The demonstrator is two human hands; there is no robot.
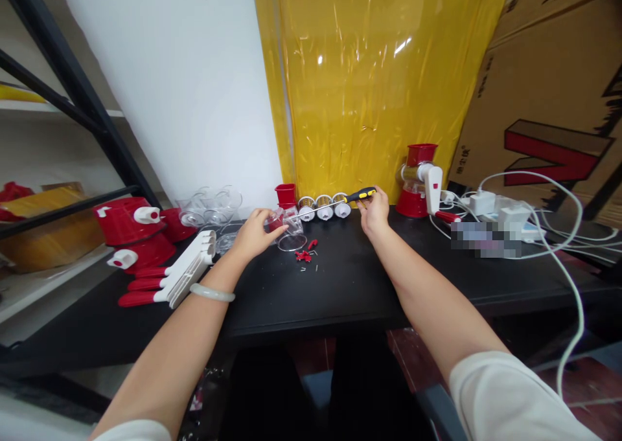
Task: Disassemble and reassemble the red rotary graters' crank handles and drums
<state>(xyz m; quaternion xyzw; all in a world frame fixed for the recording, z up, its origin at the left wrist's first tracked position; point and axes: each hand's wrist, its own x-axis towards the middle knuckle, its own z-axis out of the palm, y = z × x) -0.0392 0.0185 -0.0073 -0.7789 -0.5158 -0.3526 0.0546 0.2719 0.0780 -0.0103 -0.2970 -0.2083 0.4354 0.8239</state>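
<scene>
My left hand (256, 232) is closed around a clear plastic housing (292, 221) that has a round rim at its lower end. In my right hand (376, 214) is a screwdriver (359, 195) with a black and yellow handle. Its long shaft points left, and the tip reaches the clear housing; the exact contact is too small to tell. Just below on the table lie small red parts (304, 256) and several tiny screws (317, 268). Behind the shaft, three drum-shaped graters (324, 208) with white ends lie in a row beside a red hopper (286, 195).
Red bases (127, 222), white cranks with red handles (187, 269) and clear housings (214, 204) crowd the left side of the black table (311, 305). An assembled red and white rotary grater (418, 182) stands at the back right. White cables and chargers (510, 215) spread over the right end.
</scene>
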